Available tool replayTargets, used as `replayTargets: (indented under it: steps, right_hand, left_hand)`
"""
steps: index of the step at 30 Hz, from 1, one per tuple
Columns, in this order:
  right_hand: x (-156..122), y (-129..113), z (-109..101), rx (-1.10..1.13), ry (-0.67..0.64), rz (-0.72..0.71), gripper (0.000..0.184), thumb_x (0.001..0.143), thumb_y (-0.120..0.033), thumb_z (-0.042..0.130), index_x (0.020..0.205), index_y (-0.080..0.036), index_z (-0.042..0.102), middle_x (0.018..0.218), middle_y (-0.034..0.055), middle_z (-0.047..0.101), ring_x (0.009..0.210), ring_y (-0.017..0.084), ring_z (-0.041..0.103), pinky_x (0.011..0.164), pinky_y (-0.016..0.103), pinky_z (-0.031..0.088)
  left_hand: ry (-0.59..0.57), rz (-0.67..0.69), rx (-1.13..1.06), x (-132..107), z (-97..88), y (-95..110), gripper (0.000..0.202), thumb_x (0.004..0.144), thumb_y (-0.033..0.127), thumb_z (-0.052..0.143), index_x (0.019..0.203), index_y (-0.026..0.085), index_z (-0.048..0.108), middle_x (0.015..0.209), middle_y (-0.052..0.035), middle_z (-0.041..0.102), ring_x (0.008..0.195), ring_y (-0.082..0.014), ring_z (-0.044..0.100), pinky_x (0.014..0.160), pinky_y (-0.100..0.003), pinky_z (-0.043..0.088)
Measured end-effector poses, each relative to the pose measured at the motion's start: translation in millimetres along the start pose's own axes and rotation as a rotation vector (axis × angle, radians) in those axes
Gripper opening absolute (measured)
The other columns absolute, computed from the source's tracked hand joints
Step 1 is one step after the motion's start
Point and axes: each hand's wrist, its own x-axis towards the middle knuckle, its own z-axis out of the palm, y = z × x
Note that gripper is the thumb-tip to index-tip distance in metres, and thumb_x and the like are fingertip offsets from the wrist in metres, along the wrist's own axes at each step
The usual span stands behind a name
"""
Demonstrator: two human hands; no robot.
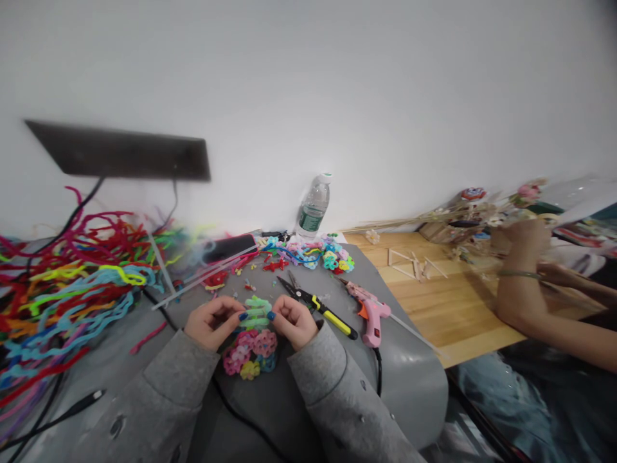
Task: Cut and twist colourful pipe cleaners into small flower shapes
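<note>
Pale green looped pipe-cleaner piece [255, 313], at the near middle of the grey table [409, 386], is pinched at either side by left hand [212, 321] and right hand [294, 320], fingertips closed on it. Likely feather-light, fuzzy and easily bent, so hold its outer loops gently

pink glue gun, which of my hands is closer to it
Right. The right hand lies just left of the pink glue gun, yellow-handled cutters between them; the left hand is farther left, past the green pipe-cleaner piece.
</note>
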Motion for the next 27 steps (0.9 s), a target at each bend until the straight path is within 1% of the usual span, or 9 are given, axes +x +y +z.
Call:
replayTargets:
  steps: [5,9,14,18,27]
  right_hand:
    - [-2.0,-4.2,3.9,0.012,0.026,0.002,0.041,0.072,-0.054,0.065,0.067,-0.018,0.044,0.049,-0.0086,0.037,0.042,0.005,0.025,0.041,0.02,0.017]
    - [-0.7,-1.4,2.0,0.015,0.028,0.004,0.041,0.072,-0.054,0.065,0.067,-0.018,0.045,0.049,-0.0084,0.037,0.042,0.005,0.025,0.041,0.02,0.017]
    - [1.1,1.8,-0.9,0.004,-0.017,0.011,0.041,0.072,-0.054,0.065,0.066,-0.019,0.044,0.047,-0.0087,0.037,0.041,0.005,0.026,0.041,0.02,0.019]
    - [-0.5,-0.7,1.4,0.013,0.026,0.01,0.041,0.072,-0.053,0.065,0.066,-0.018,0.045,0.049,-0.0082,0.038,0.042,0.005,0.026,0.042,0.02,0.018]
    - [-1.5,-3.9,4.4,0.02,0.033,0.005,0.043,0.071,-0.055,0.066,0.066,-0.019,0.044,0.048,-0.0087,0.036,0.042,0.005,0.024,0.041,0.02,0.017]
  left_hand:
    - [0.0,-0.002,-0.001,0.1,0.0,-1.1,0.013,0.068,0.028,0.063,0.069,0.015,0.067,0.062,-0.0015,0.067,0.057,-0.0123,0.058,0.057,-0.022,0.045]
    - [-0.006,0.007,0.033,0.7,-0.9,-1.8,0.015,0.069,0.029,0.063,0.069,0.015,0.067,0.061,-0.0019,0.066,0.055,-0.0123,0.058,0.056,-0.022,0.045]
    - [-0.013,0.013,0.031,0.9,-1.2,-1.9,0.015,0.069,0.029,0.063,0.07,0.015,0.067,0.062,-0.0024,0.067,0.057,-0.013,0.059,0.057,-0.022,0.046]
    - [-0.009,0.009,-0.003,0.6,-0.3,-1.9,0.014,0.069,0.028,0.063,0.069,0.015,0.067,0.062,-0.002,0.067,0.057,-0.0125,0.059,0.057,-0.022,0.046]
    - [-0.007,-0.015,-0.029,0.0,0.2,-2.0,0.013,0.068,0.028,0.063,0.069,0.016,0.067,0.062,-0.0017,0.067,0.057,-0.012,0.059,0.057,-0.021,0.045]
